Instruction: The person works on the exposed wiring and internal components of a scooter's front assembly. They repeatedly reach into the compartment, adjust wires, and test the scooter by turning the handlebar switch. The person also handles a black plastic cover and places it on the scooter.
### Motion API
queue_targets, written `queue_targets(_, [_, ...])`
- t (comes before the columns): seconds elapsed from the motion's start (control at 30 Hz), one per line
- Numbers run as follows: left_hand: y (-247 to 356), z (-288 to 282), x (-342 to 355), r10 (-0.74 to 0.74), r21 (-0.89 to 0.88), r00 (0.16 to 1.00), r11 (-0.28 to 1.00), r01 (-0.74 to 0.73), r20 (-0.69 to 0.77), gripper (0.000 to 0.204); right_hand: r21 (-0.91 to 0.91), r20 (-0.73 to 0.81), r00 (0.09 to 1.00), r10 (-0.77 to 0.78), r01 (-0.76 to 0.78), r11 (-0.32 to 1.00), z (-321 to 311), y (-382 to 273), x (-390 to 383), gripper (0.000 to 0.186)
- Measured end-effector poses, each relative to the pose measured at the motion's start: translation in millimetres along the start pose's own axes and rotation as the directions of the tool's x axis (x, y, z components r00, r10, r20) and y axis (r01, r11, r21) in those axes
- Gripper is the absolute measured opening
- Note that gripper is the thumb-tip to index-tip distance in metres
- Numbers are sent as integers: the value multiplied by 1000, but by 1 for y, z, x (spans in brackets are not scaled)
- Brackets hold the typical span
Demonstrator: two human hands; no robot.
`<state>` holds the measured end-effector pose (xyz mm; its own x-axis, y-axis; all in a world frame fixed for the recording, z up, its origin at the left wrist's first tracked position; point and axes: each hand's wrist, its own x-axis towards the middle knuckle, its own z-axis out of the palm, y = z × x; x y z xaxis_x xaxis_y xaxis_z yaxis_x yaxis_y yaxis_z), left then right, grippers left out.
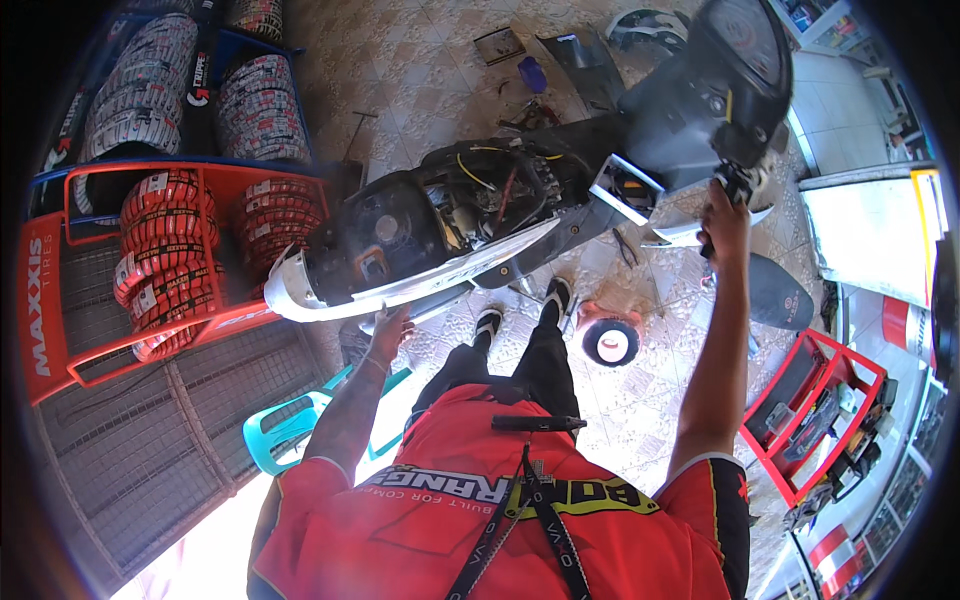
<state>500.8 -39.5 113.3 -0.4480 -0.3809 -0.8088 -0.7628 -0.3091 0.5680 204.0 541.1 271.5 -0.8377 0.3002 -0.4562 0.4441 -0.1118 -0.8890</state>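
Observation:
A partly stripped scooter stands crosswise before me, its seat off and its engine bay and wiring exposed. The front end with the dash is at the far right. Along its near side runs a long white side panel. My left hand is at the lower edge of that panel, near the tail, fingers apart; whether they touch it is hard to tell. Reaching far forward, my right hand is closed around the handlebar. A white-rimmed rectangular opening shows mid-body.
Racks of tires line the left. A teal plastic chair stands near my left arm. On the floor lie a red round object, a dark scooter seat and loose panels. A red tool cart is at right.

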Motion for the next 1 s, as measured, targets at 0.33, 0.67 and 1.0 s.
queue_targets(0.33, [38,17,13,33,21,993,999,-31,-114,106,-452,-84,996,26,-61,890,-106,-48,-22,32])
queue_targets(0.67, [40,27,19,82,-6,982,996,-84,-171,103,-218,-65,998,21,-34,975,-117,-45,-30,40])
queue_targets(1.0, [45,34,8,72,27,978,997,-68,-197,100,104,252,956,150,-181,978,-106,-37,-31,49])
